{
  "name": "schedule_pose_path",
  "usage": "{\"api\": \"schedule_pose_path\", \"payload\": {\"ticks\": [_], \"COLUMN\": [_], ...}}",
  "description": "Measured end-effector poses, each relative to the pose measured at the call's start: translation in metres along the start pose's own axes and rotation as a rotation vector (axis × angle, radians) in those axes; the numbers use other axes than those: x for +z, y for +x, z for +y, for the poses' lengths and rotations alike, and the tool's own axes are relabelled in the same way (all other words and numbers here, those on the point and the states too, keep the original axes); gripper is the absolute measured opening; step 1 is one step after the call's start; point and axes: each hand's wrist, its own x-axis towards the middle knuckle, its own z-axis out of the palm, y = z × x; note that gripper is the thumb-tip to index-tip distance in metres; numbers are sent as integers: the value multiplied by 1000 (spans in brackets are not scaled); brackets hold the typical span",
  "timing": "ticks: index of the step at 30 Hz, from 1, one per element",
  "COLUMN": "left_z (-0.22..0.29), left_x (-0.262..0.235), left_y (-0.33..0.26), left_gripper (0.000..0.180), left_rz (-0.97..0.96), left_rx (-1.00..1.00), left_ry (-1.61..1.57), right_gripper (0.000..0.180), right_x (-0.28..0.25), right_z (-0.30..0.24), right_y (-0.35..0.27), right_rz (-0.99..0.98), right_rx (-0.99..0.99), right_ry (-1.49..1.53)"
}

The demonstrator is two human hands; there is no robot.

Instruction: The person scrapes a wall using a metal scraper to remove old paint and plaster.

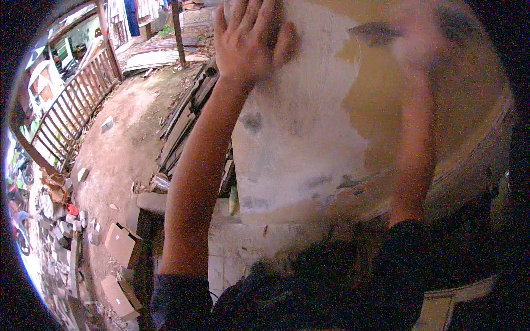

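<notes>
A wall (298, 132) stands right in front of me, whitish on its left part and ochre on the right. My left hand (251, 38) is raised and lies flat against the whitish part, fingers spread, holding nothing. My right hand (419, 44) is also raised against the ochre part of the wall, but it is blurred, so I cannot tell whether it holds anything or how its fingers are set. Both forearms come up from dark sleeves at the bottom of the view.
Stacked planks (187, 116) lean at the wall's left foot. A dirt yard (121, 149) lies to the left, bounded by a wooden railing (72, 110). Cardboard pieces (121, 243) and rubble (61, 220) lie at the lower left. A post (178, 33) stands at the back.
</notes>
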Motion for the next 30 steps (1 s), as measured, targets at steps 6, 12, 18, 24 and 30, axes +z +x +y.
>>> {"api": "schedule_pose_path", "payload": {"ticks": [6, 12, 18, 24, 30], "left_z": [7, 10, 11, 8, 22], "left_x": [1, -3, 1, -4, -1], "left_y": [2, 2, -4, -6, 8], "left_gripper": [57, 56, 57, 59, 59], "left_rz": [20, 30, 20, -51, 7], "left_rx": [41, 31, 35, 7, 37], "left_ry": [25, -1, 4, 30, -44], "right_gripper": [14, 16, 13, 6, 9], "right_x": [5, 2, 11, -9, 3], "right_z": [-24, 2, 9, 16, -38], "right_y": [2, 5, 0, 1, 31], "right_rz": [-172, -108, -10, -291, -496], "right_rx": [62, 76, 32, -53, -38], "right_ry": [114, 103, 71, -34, 18]}}
